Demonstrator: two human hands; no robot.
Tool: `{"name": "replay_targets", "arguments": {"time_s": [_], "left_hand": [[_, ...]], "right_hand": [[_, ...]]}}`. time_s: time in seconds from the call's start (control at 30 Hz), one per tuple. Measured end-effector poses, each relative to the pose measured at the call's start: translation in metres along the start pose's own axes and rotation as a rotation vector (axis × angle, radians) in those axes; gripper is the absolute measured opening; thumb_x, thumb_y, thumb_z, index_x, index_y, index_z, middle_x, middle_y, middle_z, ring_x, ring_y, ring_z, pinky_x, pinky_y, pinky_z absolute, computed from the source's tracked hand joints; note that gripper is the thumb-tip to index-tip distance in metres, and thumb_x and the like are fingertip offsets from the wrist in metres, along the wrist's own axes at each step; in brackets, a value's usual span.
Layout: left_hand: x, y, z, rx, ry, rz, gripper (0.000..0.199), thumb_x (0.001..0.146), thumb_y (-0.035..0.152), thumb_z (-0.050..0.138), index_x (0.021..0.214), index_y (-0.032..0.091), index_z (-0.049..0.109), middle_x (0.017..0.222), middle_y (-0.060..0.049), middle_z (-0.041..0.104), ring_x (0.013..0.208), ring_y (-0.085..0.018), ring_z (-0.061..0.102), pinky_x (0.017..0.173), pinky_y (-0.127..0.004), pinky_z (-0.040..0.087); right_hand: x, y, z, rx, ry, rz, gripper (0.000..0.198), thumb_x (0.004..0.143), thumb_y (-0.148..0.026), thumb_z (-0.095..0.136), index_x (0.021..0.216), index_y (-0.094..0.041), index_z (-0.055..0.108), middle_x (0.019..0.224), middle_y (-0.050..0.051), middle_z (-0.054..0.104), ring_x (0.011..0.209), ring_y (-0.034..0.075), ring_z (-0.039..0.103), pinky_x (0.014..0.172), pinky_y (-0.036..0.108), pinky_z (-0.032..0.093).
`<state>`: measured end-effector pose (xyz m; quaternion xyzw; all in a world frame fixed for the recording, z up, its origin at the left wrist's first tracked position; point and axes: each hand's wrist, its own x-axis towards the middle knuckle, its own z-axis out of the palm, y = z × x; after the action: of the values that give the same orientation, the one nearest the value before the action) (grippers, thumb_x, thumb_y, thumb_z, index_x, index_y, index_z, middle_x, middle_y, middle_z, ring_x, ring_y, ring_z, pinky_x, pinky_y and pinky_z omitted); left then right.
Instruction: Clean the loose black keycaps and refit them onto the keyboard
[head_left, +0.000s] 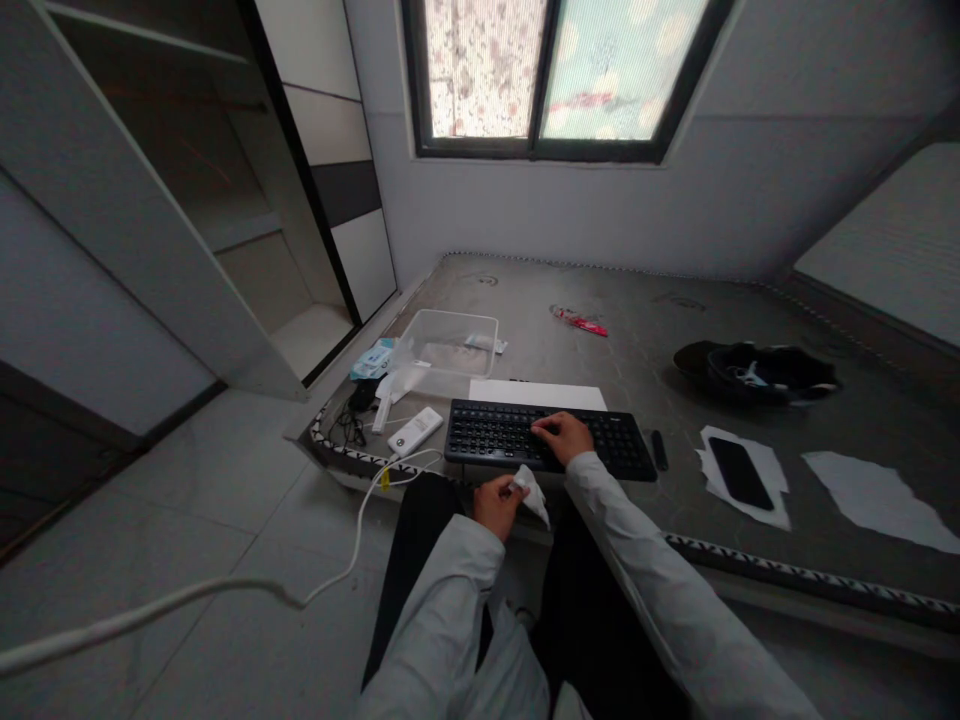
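A black keyboard (487,430) lies at the near edge of the mattress, in front of my knees. My right hand (566,438) rests over the middle-right keys with thumb and fingers drawn together in a pinch. Whatever is between those fingertips, if anything, is too small to make out. Just below the keyboard's front edge, my left hand (496,505) is closed on a crumpled white tissue (532,497), which hangs out to the right of the fingers. Behind the keyboard lies a flat white sheet or box (536,393), partly covered by it.
Left of the keyboard are a white power bank (415,432), a white cable (360,530) and a clear plastic bin (446,350). A blue packet (373,358) sits beside the bin. Rightward lie a phone (741,472) on white paper, another paper sheet (877,497) and a black cap (757,372).
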<state>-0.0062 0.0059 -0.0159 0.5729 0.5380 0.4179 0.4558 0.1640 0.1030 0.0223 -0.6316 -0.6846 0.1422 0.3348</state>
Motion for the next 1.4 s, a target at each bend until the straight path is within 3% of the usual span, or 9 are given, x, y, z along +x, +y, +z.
{"name": "replay_targets", "arguments": {"time_s": [0.27,0.6,0.93,1.4], "left_hand": [[-0.001,0.003,-0.01,-0.004,0.041,-0.033,0.028,0.069,0.037,0.057,0.081,0.016,0.07,0.062,-0.002,0.065,0.056,-0.014,0.056,0.047,-0.02,0.036],[-0.002,-0.003,-0.016,0.003,0.052,0.006,0.033,0.07,0.043,0.055,0.084,0.018,0.07,0.057,0.001,0.059,0.047,-0.01,0.045,0.043,-0.019,0.029],[-0.005,0.005,-0.022,-0.004,0.078,-0.028,0.031,0.067,0.039,0.057,0.083,0.016,0.07,0.059,0.0,0.063,0.053,-0.012,0.051,0.048,-0.02,0.034],[-0.006,0.007,-0.017,-0.021,0.027,-0.002,0.027,0.07,0.035,0.057,0.085,0.017,0.069,0.068,-0.001,0.066,0.058,-0.012,0.055,0.049,-0.019,0.036]], "right_hand": [[0.014,0.017,0.022,-0.076,-0.011,0.068,0.025,0.063,-0.048,0.062,0.072,-0.026,0.071,0.079,0.003,0.066,0.077,0.02,0.06,0.071,0.031,0.043],[0.018,0.016,0.022,-0.124,-0.014,0.077,0.024,0.063,-0.047,0.062,0.074,-0.027,0.071,0.084,0.002,0.066,0.082,0.02,0.059,0.075,0.033,0.041],[0.029,0.003,0.012,-0.247,-0.18,0.153,0.024,0.061,-0.05,0.064,0.073,-0.031,0.071,0.074,0.001,0.07,0.077,0.022,0.061,0.069,0.032,0.039],[0.02,0.002,0.022,-0.188,-0.155,0.309,0.02,0.061,-0.04,0.066,0.073,-0.024,0.068,0.075,0.0,0.067,0.07,0.017,0.06,0.062,0.026,0.04]]}}
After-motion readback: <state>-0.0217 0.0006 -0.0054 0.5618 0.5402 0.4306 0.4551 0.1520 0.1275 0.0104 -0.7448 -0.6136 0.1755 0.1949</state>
